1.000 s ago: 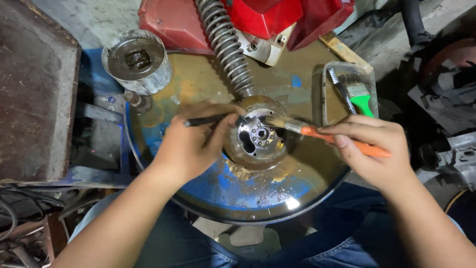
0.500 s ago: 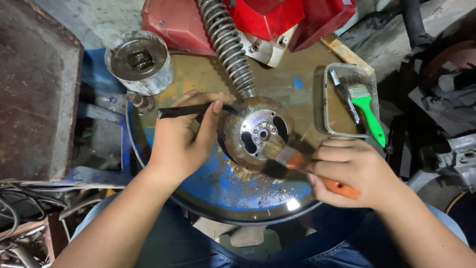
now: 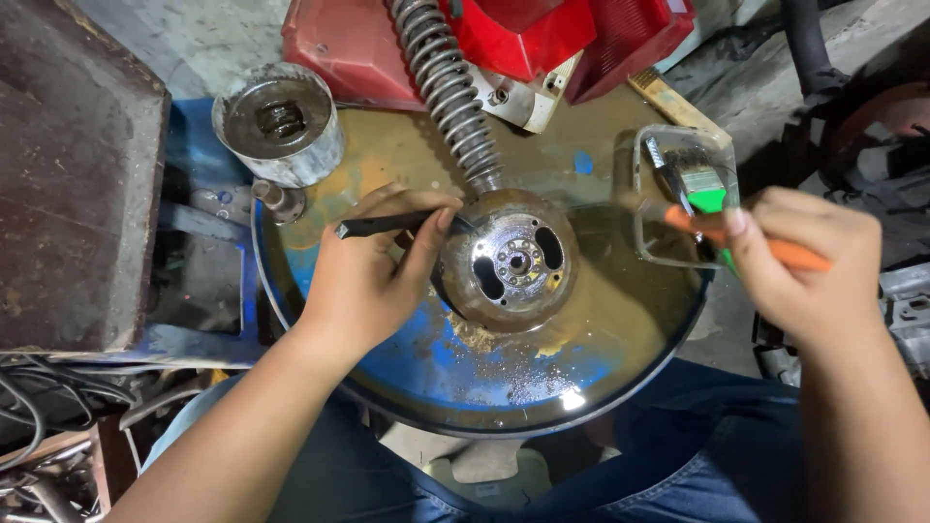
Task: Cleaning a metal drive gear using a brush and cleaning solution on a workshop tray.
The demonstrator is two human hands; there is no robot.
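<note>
While left hand (image 3: 363, 276) steadies hub (image 3: 511, 260), right hand (image 3: 809, 271) grips brush (image 3: 736, 237).

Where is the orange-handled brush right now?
In the head view, the orange-handled brush is in the right hand, at the right, its bristles over the clear plastic tray beside the round metal hub.

my hands: 2, left grip (image 3: 373, 276), right grip (image 3: 809, 266) | brushes: 2, orange-handled (image 3: 756, 242), green-handled (image 3: 702, 194) | black rod (image 3: 387, 225): 1 | round metal hub (image 3: 511, 260): 1 | coil spring (image 3: 448, 89): 1 | clear tray (image 3: 647, 218): 1 | metal cup (image 3: 279, 124): 1
</note>
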